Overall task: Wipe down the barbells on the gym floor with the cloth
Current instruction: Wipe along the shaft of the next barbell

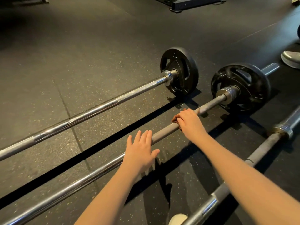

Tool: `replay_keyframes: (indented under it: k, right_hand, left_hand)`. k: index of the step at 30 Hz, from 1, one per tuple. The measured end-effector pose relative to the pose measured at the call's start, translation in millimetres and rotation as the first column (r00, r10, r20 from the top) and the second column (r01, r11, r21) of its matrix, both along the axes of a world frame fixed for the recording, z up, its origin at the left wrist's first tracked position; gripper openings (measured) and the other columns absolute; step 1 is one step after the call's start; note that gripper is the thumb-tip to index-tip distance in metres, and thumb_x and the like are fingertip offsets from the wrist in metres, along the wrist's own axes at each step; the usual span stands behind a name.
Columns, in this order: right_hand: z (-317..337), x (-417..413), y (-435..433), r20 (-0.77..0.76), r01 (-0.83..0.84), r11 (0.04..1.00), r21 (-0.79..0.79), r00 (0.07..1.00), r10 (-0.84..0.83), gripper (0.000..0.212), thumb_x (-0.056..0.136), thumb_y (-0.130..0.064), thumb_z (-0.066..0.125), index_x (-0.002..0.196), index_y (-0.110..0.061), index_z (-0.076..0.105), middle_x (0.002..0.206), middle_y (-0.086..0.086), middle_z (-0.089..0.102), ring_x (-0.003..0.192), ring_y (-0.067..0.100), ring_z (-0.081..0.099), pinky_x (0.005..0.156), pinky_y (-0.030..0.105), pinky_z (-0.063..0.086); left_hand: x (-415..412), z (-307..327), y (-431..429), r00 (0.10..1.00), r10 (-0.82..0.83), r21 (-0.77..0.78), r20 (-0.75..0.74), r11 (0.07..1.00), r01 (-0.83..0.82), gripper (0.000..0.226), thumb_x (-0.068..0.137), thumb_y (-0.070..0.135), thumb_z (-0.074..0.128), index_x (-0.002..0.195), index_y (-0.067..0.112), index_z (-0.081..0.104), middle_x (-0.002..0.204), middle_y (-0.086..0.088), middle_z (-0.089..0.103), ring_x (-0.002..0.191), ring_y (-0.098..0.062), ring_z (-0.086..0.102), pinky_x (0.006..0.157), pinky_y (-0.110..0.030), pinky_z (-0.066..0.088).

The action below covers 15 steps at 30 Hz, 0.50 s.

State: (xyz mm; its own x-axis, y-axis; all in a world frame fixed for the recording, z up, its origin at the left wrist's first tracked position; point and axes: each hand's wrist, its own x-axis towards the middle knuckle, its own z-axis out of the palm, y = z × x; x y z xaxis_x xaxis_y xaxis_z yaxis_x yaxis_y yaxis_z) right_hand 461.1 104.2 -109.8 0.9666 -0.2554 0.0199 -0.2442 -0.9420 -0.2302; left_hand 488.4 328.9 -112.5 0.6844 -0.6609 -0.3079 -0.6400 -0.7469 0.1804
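Note:
Three barbells lie side by side on the dark rubber gym floor. My right hand (190,122) grips a brown cloth (176,118) wrapped round the shaft of the middle barbell (164,132), a little short of its black plate (241,86). Most of the cloth is hidden under my fingers. My left hand (141,150) lies flat with straight fingers on the same shaft, just left of the right hand. The far barbell (97,108) carries its own black plate (179,70). The near barbell (259,153) runs along the right side under my right forearm.
A grey shoe (291,59) of another person stands at the right edge beyond the middle barbell's sleeve. A black equipment base (194,4) sits at the top. A pale shoe tip (177,219) shows at the bottom edge beside the near barbell.

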Motion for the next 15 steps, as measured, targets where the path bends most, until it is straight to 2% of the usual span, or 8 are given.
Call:
replay_keyframes:
  k: [2,4,6,8,10,13,15]
  right_hand:
    - [-12,-9,26,0.121,0.05,0.997,0.058,0.991,-0.057,0.02,0.096,-0.012,0.053,0.109,-0.012,0.068,0.114,0.004,0.062,0.126,0.027,0.044,0.116,0.045,0.026]
    - [-14,-24,37,0.153,-0.053,0.98,0.191,0.988,0.023,0.024,0.098,-0.012,0.048,0.116,-0.01,0.064,0.126,0.003,0.058,0.137,0.025,0.033,0.119,0.045,0.022]
    - [-6,-26,26,0.076,-0.152,0.953,0.262,0.988,0.137,0.027,0.1,-0.012,0.047,0.123,-0.014,0.061,0.136,0.0,0.052,0.142,0.02,0.026,0.119,0.042,0.021]
    - [-2,-15,4,-0.036,-0.208,0.961,0.182,0.975,0.218,0.025,0.1,-0.014,0.047,0.118,-0.02,0.063,0.126,-0.002,0.057,0.132,0.017,0.037,0.114,0.037,0.028]
    - [-3,-5,-5,-0.085,-0.15,0.984,0.101,0.984,0.159,0.025,0.1,-0.018,0.045,0.114,-0.023,0.064,0.117,-0.003,0.06,0.122,0.018,0.044,0.107,0.035,0.031]
    - [-14,-8,14,0.043,0.009,0.996,0.086,0.999,-0.012,0.022,0.099,-0.018,0.048,0.113,-0.019,0.065,0.121,-0.001,0.06,0.13,0.024,0.04,0.114,0.042,0.027]
    - [-19,-21,30,0.13,-0.034,0.985,0.168,0.991,0.012,0.021,0.098,-0.014,0.049,0.111,-0.017,0.065,0.124,0.001,0.058,0.136,0.024,0.033,0.117,0.044,0.024]
  left_hand:
    - [0,0,-1,1.0,0.007,0.008,-0.011,1.0,-0.007,0.072,0.099,0.055,0.026,0.154,0.018,-0.004,0.162,0.001,0.001,0.149,-0.023,-0.003,0.119,-0.051,0.001]
    - [0,0,-1,1.0,0.014,0.02,-0.016,1.0,-0.013,0.073,0.099,0.055,0.026,0.154,0.018,-0.004,0.162,0.001,0.001,0.149,-0.023,-0.003,0.119,-0.051,0.001]
    - [0,0,0,1.0,0.019,0.025,-0.016,0.999,-0.019,0.073,0.099,0.056,0.026,0.154,0.018,-0.004,0.162,0.001,0.002,0.149,-0.023,-0.003,0.119,-0.05,0.0]
    - [-1,1,0,1.0,0.022,0.018,-0.01,1.0,-0.022,0.073,0.099,0.056,0.026,0.154,0.018,-0.004,0.162,0.001,0.003,0.149,-0.023,-0.002,0.119,-0.05,0.001]
    - [-2,2,-2,1.0,0.023,0.011,-0.011,1.0,-0.023,0.073,0.099,0.055,0.026,0.154,0.017,-0.003,0.162,0.0,0.005,0.149,-0.023,-0.001,0.119,-0.049,0.001]
    - [-4,4,-4,0.999,0.028,0.023,-0.037,0.999,-0.027,0.071,0.1,0.054,0.024,0.154,0.015,-0.003,0.162,-0.001,0.007,0.149,-0.022,-0.001,0.12,-0.048,0.001]
    - [-2,5,-4,0.998,0.024,0.047,-0.051,0.999,-0.022,0.07,0.1,0.053,0.021,0.154,0.014,-0.002,0.161,-0.002,0.008,0.149,-0.023,-0.001,0.119,-0.048,0.0]
